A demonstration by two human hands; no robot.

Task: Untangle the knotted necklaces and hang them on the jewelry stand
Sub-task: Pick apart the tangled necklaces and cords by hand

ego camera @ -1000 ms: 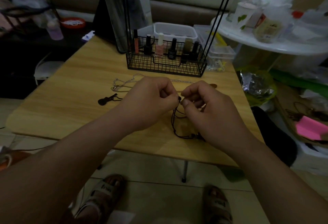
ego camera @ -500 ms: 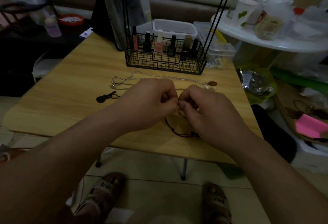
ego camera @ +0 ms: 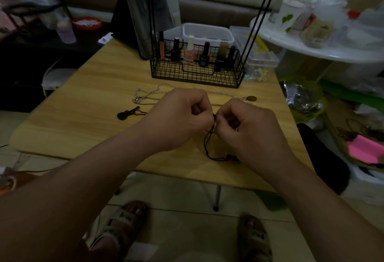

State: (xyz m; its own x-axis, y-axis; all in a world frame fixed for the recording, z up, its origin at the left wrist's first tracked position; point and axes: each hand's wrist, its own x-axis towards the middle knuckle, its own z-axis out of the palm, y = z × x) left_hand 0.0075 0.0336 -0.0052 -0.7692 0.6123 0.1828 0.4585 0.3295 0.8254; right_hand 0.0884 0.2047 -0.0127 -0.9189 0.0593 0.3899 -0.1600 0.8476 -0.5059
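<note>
Left grip (ego camera: 176, 116) and right grip (ego camera: 249, 130) pinching black cord necklace (ego camera: 208, 144) over worktop (ego camera: 89, 112), silver chain (ego camera: 137, 99) lying behind, wire basket (ego camera: 195, 73) at far edge.

The worktop (ego camera: 83, 106) shows pale wood grain, smooth and matt. At twelve o'clock on it the basket (ego camera: 195, 74) is dull black metal wire; the bottles (ego camera: 204, 54) inside look glossy. The chain (ego camera: 149, 93) at eleven is silvery metal with fine, glinting links. The cord (ego camera: 207, 144) is dark, thin and matt, as is the black pendant (ego camera: 124, 114) at ten. The tub (ego camera: 207, 32) behind the basket is translucent plastic. The floor (ego camera: 187, 230) tiles are pale and smooth.
</note>
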